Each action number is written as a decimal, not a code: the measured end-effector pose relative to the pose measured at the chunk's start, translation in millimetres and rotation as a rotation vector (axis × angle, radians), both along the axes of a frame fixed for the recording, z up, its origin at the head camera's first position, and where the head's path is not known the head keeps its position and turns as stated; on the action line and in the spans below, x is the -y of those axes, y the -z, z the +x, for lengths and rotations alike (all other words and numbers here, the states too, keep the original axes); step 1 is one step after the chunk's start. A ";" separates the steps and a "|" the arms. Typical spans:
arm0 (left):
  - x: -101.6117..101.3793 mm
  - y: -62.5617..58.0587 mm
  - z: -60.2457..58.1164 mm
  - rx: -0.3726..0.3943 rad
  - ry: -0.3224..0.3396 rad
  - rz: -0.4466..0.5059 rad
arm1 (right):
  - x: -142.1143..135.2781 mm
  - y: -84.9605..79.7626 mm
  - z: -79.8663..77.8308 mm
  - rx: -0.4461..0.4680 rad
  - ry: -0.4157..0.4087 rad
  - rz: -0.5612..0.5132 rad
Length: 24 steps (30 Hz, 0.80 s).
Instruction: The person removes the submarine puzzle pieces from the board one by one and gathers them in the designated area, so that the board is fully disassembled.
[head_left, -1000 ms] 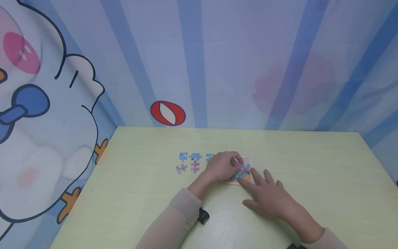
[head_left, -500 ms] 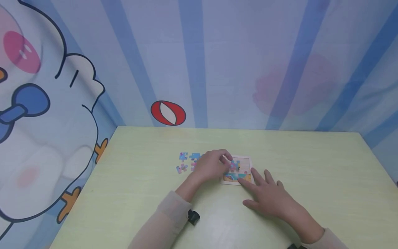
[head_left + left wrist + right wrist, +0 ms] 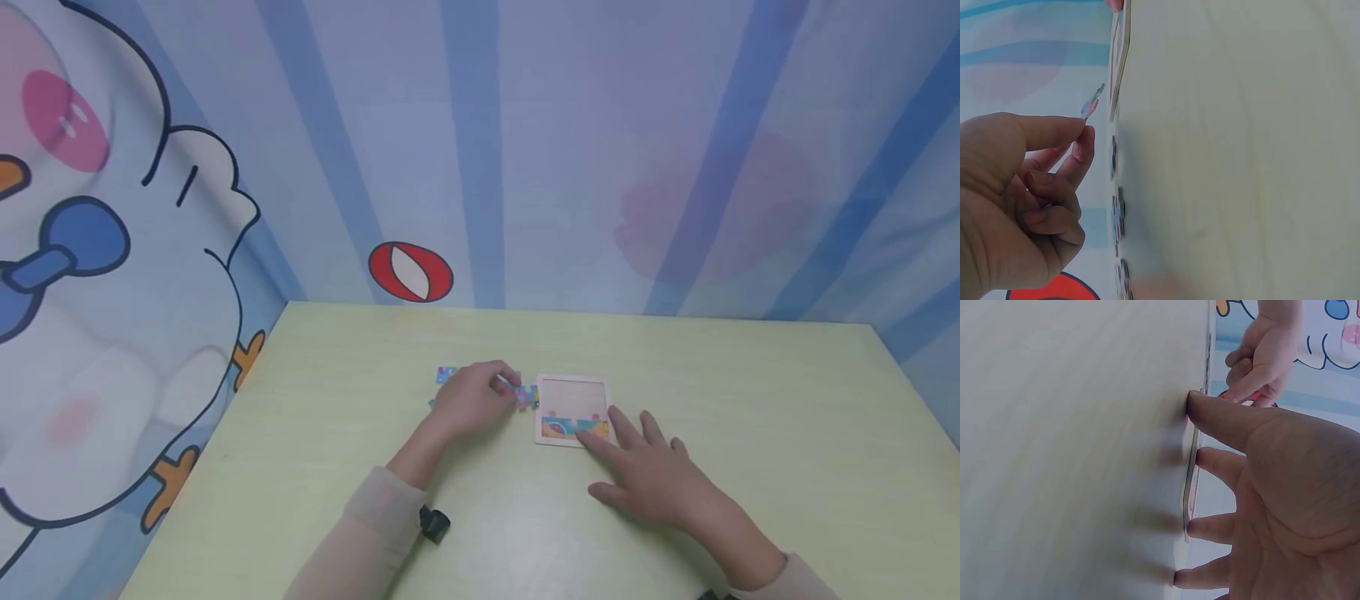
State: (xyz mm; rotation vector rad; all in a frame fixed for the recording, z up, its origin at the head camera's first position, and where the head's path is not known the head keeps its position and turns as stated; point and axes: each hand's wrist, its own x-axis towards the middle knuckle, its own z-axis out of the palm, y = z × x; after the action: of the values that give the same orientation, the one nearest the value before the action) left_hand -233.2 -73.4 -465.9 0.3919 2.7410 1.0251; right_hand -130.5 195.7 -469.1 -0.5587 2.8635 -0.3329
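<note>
My left hand (image 3: 474,404) pinches a blue and pink jigsaw piece (image 3: 1091,103) between thumb and finger, just left of the puzzle tray (image 3: 573,398). In the left wrist view the piece is held off the table, tilted, its other fingers curled beneath. The square, pale-rimmed tray has joined pieces (image 3: 556,427) along its near row; its upper part shows bare board. My right hand (image 3: 656,471) is spread, fingertips at the tray's right side and over its near row. The right wrist view shows those fingers straight, touching the tray's edge.
Loose jigsaw pieces (image 3: 446,374) lie left of the tray, partly hidden behind my left hand. The pale yellow table (image 3: 750,392) ends at a printed blue cloth (image 3: 555,167) at the back and left.
My left hand has moved left from over the tray, carrying the piece out past its left rim. The tray's upper area is uncovered. My right hand has stayed in place.
</note>
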 end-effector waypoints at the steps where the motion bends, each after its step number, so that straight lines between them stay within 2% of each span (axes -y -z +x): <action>1: 2.3 0.4 -0.2 0.005 -0.005 -0.004 | -0.1 0.3 0.1 0.000 0.000 0.001; 10: 17.9 1.2 -0.6 0.039 -0.001 -0.042 | -0.2 1.4 0.1 -0.006 -0.005 -0.001; 24: 21.0 4.3 -2.8 -0.001 -0.001 -0.120 | -0.6 -1.4 1.2 -0.023 -0.020 -0.010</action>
State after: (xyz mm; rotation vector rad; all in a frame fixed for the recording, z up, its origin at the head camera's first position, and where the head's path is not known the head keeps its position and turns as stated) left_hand -236.0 -94.4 -470.2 0.3717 2.7859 0.8554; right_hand -129.4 196.3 -467.7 -0.5967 2.8774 -0.3406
